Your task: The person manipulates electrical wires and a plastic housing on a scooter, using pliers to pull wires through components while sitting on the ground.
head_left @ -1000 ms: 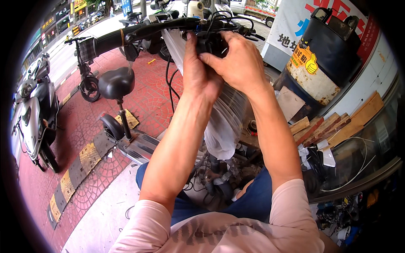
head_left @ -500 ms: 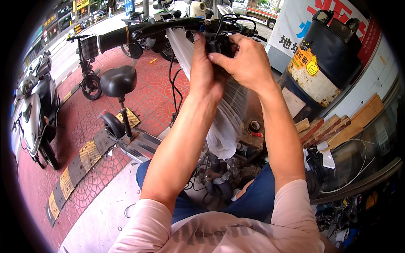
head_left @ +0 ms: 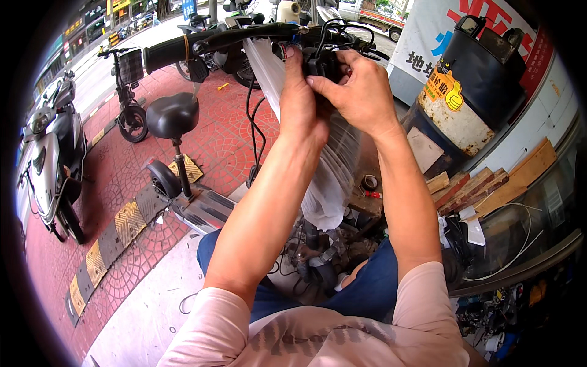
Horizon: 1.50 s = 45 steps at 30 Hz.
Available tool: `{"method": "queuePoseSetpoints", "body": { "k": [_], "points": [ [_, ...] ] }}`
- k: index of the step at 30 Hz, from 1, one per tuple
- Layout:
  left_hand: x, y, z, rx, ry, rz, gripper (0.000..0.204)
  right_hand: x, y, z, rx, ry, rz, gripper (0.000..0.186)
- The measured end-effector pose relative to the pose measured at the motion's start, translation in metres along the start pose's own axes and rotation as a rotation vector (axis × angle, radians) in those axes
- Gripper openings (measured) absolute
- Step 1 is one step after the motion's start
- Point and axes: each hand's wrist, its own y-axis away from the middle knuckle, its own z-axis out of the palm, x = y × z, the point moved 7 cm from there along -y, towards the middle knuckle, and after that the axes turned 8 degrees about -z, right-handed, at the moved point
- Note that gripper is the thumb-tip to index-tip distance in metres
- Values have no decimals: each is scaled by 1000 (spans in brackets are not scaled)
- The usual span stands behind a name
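Both hands are raised to a black handlebar (head_left: 243,33) hung with cables. My left hand (head_left: 299,92) is wrapped against a small black component (head_left: 321,64), its thumb pointing up along it. My right hand (head_left: 361,92) grips the same component from the right, thumb pressed across its lower part and fingers curled over it. The exact shape of the component is partly hidden by my fingers. A wrinkled translucent plastic bag (head_left: 325,189) hangs from the bar behind my wrists. Black cables (head_left: 254,122) loop down to the left of my left hand.
A scooter saddle (head_left: 172,115) on a post, a silver scooter (head_left: 52,153) and a small bike (head_left: 132,122) stand on red paving. At right are a black drum (head_left: 477,85), wooden planks (head_left: 471,186), a tape roll (head_left: 369,182) and a signboard (head_left: 416,37). Pipe-like parts (head_left: 315,269) lie between my legs.
Both my hands, still closed on the black component, have shifted slightly to the right in the view. The bar and bag moved slightly with them.
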Motion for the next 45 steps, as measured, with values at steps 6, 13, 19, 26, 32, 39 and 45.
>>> {"method": "queuePoseSetpoints", "body": {
  "k": [6, 13, 19, 26, 32, 39, 45],
  "points": [
    [1, 0, -1, 21, -128, -38, 62, 11, 0, 0, -48, -259, 84, 45],
    [8, 13, 5, 19, -218, -104, 68, 10, 1, -7, -63, -550, 101, 40],
    [7, 18, 5, 91, -154, -153, 68, 3, 2, -13, -164, -621, 143, 39],
    [5, 11, -9, 180, -100, -156, 76, 0, 7, -46, -273, -372, 121, 36],
    [5, 16, -13, 135, -84, -159, 82, 39, 22, -65, -342, -192, 202, 44],
    [2, 20, -18, 63, -94, -52, 83, 155, 77, -23, -414, 50, 462, 60],
    [-2, 21, -19, -20, -112, -42, 84, 270, 166, 40, -423, 89, 657, 63]
  ]
}}
